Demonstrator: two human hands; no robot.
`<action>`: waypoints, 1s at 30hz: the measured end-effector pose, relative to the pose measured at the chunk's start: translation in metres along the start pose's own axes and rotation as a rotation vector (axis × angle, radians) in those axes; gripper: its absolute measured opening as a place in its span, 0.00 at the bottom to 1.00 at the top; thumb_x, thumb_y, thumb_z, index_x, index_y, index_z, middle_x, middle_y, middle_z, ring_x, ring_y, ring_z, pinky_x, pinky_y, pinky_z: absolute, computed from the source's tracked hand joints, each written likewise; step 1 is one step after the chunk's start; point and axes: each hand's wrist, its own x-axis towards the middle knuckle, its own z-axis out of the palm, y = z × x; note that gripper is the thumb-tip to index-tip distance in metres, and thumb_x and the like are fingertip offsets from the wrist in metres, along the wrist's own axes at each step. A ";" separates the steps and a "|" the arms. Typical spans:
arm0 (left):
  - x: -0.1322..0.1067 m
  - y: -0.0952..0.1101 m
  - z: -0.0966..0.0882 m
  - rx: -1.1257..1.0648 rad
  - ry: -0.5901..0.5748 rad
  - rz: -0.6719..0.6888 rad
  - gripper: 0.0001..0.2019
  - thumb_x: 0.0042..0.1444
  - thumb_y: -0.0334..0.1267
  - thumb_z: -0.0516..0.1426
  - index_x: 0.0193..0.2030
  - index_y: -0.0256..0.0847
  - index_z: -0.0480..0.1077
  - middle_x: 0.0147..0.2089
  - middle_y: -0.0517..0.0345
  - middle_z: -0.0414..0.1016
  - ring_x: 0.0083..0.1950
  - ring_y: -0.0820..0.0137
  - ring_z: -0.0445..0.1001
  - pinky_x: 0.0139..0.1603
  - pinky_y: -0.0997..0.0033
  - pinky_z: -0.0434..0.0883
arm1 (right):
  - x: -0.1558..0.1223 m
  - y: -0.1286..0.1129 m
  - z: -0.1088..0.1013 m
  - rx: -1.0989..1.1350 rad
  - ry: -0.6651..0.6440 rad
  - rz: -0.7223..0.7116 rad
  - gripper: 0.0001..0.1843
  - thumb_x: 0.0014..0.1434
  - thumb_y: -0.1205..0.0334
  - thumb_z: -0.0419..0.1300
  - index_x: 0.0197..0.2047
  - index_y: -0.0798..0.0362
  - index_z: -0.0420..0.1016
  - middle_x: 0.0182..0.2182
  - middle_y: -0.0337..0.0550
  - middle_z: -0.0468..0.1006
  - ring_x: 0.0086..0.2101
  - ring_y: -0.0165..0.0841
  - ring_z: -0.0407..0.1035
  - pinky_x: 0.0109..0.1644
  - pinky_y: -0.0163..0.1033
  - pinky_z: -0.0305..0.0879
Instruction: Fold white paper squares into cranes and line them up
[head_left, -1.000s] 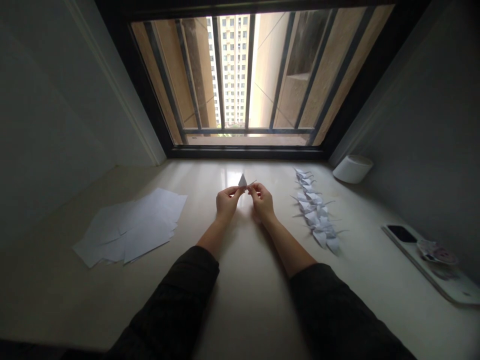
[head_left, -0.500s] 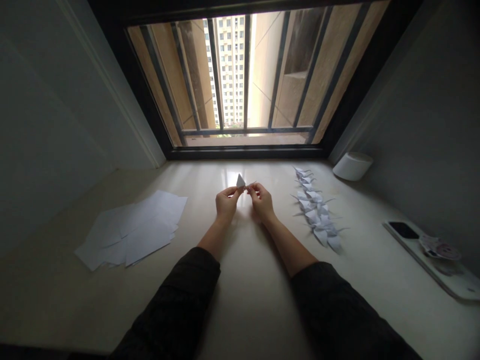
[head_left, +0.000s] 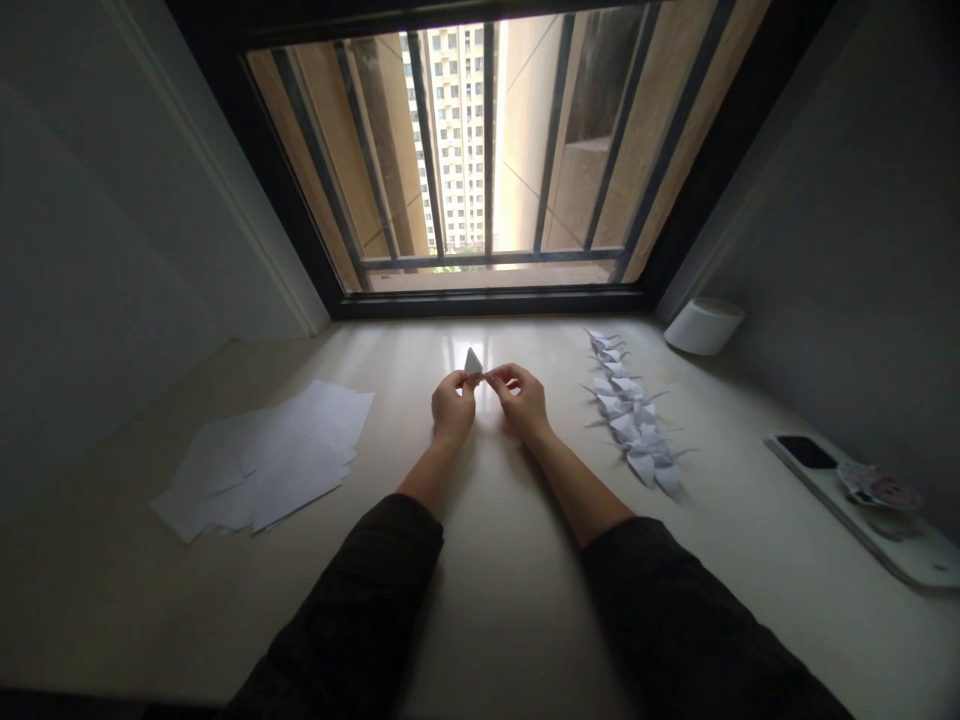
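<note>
A small folded piece of white paper (head_left: 472, 362) with a pointed top stands up from the fingers of my left hand (head_left: 453, 405), which is closed on its lower part. My right hand (head_left: 523, 403) pinches a thin end at the paper's right side, thumb and forefinger together. Both hands are just above the pale sill, in front of the window. To the right of them, folded paper cranes (head_left: 634, 420) lie in a long cluster. Loose white paper sheets (head_left: 300, 450) lie overlapping on the left.
A white cylindrical object (head_left: 705, 327) lies by the right wall near the window frame (head_left: 487, 303). A phone (head_left: 862, 520) with a round decorated grip on its back rests at the right. The pale sill (head_left: 495, 620) runs under everything.
The folded paper has shifted slightly left and tilted a little in my left hand. My right hand's fingers have drawn closer together at the paper's right end. The view moved slightly.
</note>
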 end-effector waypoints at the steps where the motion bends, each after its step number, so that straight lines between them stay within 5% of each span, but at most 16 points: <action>1: 0.000 0.000 0.000 0.016 -0.002 0.005 0.14 0.55 0.48 0.52 0.31 0.41 0.72 0.31 0.55 0.75 0.32 0.68 0.69 0.33 0.72 0.62 | 0.000 0.000 0.000 -0.005 -0.004 0.002 0.12 0.53 0.51 0.58 0.29 0.50 0.73 0.27 0.41 0.75 0.32 0.34 0.67 0.36 0.39 0.62; 30: 0.002 -0.002 0.000 0.114 -0.073 0.034 0.18 0.53 0.54 0.53 0.32 0.41 0.75 0.32 0.57 0.76 0.34 0.70 0.71 0.34 0.74 0.63 | 0.010 0.010 -0.004 0.149 0.171 0.204 0.24 0.53 0.39 0.53 0.29 0.53 0.74 0.25 0.41 0.76 0.30 0.34 0.70 0.35 0.37 0.60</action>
